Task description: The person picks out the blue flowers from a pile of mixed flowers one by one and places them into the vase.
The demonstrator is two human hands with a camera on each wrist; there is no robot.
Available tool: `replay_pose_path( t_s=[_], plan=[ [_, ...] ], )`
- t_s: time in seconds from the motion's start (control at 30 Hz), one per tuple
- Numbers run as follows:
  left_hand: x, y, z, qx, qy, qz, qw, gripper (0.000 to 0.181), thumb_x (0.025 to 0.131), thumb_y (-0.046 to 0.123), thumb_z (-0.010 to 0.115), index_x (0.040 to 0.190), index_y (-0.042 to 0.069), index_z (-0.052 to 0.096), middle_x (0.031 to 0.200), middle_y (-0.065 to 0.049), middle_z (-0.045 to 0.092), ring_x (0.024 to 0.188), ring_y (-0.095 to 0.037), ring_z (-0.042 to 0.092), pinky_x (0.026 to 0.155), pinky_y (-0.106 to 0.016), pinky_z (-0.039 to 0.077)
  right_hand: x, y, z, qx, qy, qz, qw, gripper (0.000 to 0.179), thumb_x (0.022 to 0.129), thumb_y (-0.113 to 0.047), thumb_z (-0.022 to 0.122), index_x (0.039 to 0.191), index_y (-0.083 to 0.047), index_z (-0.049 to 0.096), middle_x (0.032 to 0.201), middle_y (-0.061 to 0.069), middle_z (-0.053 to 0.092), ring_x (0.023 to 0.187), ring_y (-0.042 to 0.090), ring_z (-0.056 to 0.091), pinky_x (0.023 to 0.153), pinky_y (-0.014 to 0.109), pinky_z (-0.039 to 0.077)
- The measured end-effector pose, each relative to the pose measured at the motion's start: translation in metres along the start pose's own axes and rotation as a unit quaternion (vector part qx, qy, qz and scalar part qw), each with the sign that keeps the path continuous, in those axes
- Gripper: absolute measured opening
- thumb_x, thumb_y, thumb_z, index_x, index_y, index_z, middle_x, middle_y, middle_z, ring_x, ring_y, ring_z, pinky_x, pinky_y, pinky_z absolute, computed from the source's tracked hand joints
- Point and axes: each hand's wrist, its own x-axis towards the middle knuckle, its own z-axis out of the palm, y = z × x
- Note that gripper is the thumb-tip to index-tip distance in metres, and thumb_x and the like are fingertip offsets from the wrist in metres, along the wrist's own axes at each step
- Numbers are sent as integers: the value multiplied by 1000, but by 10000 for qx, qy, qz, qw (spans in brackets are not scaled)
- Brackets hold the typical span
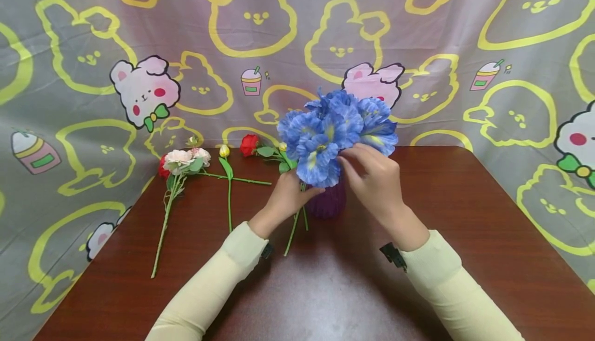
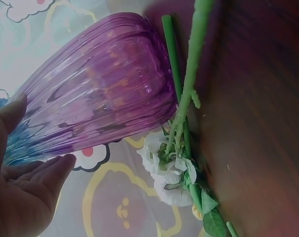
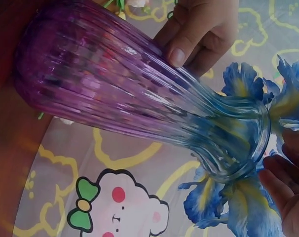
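A ribbed glass vase, purple at the base and blue toward its flared mouth, stands on the table. Blue irises with yellow centres fill its mouth and hide the rim in the head view. My left hand holds the vase's side below the neck, thumb on one side and fingers on the other. At the blooms is my right hand; its loosely bent fingers touch the petals beside the rim, with no stem visible between them.
Pale pink roses on a long stem lie at the left of the table. Close by are a yellow tulip and a red rose. Green stems lie beside the vase's foot. A patterned cloth hangs behind the table.
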Motion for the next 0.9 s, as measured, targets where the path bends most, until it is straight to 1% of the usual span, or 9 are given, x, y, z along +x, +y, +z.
replay_pose_path(
  t_s=[0.27, 0.37, 0.43, 0.47, 0.53, 0.57, 0.67, 0.77, 0.9],
  plan=[
    [1, -4, -7, -101, 120, -58, 9999, 52, 78, 21, 84, 119, -1, 62, 112, -16, 67, 106, -28, 63, 87, -39, 52, -8, 6, -2, 218, 97, -84, 9997, 12, 78, -1, 79, 89, 0, 74, 88, 11, 72, 84, 26, 69, 76, 43, 55],
    [2, -5, -12, -182, 16, -248, 9995, 46, 79, 22, 82, 115, 0, 64, 106, -14, 68, 99, -27, 65, 81, -38, 53, -10, 9, -4, 260, 134, -201, 9994, 12, 78, -2, 79, 89, -1, 75, 89, 11, 72, 86, 27, 69, 78, 45, 55],
    [3, -6, -16, -197, -57, -371, 9991, 44, 80, 23, 82, 114, 1, 64, 103, -12, 68, 95, -24, 66, 77, -37, 54, -12, 12, -5, 236, 91, -356, 9990, 11, 81, -7, 77, 90, -1, 75, 91, 11, 73, 87, 27, 70, 78, 44, 55],
    [3, -7, -18, -167, -90, -413, 9990, 40, 80, 23, 81, 110, 1, 65, 98, -11, 68, 89, -24, 65, 72, -37, 53, -13, 13, -6, 195, 52, -456, 9988, 12, 84, -11, 76, 91, -1, 75, 92, 11, 73, 87, 27, 70, 78, 44, 55],
    [3, -8, -23, -76, -118, -444, 9989, 35, 80, 21, 81, 103, 1, 64, 91, -11, 65, 81, -23, 64, 68, -37, 52, -15, 16, -8, 125, -37, -640, 9979, 19, 91, -20, 71, 92, -1, 75, 93, 12, 73, 87, 27, 70, 77, 43, 55],
    [3, -10, -26, -65, -125, -450, 9989, 34, 80, 19, 80, 104, 1, 63, 93, -11, 65, 80, -23, 63, 68, -37, 53, -16, 18, -9, 93, -97, -732, 9972, 24, 93, -24, 68, 92, -1, 75, 93, 12, 72, 87, 26, 70, 76, 42, 56],
    [4, -15, -35, 74, -121, -375, 9992, 33, 81, 15, 78, 106, 0, 63, 99, -14, 65, 84, -24, 63, 72, -38, 53, -18, 24, -12, 58, -309, -888, 9956, 34, 97, -32, 60, 92, -2, 75, 93, 12, 73, 86, 25, 70, 75, 42, 56],
    [6, -23, -48, 144, -99, -263, 9995, 47, 84, 16, 77, 124, 0, 60, 118, -15, 64, 101, -25, 62, 84, -40, 52, -19, 31, -14, 93, -569, -950, 9938, 37, 98, -35, 58, 93, -1, 75, 93, 12, 73, 86, 25, 70, 76, 42, 56],
    [9, -37, -67, 428, -43, -62, 9991, 58, 86, 24, 77, 135, 2, 55, 130, -14, 59, 118, -27, 56, 97, -42, 46, -21, 44, -18, 85, -997, -949, 9904, 40, 98, -36, 56, 95, -1, 75, 92, 11, 73, 85, 26, 71, 75, 42, 56]
  ],
)
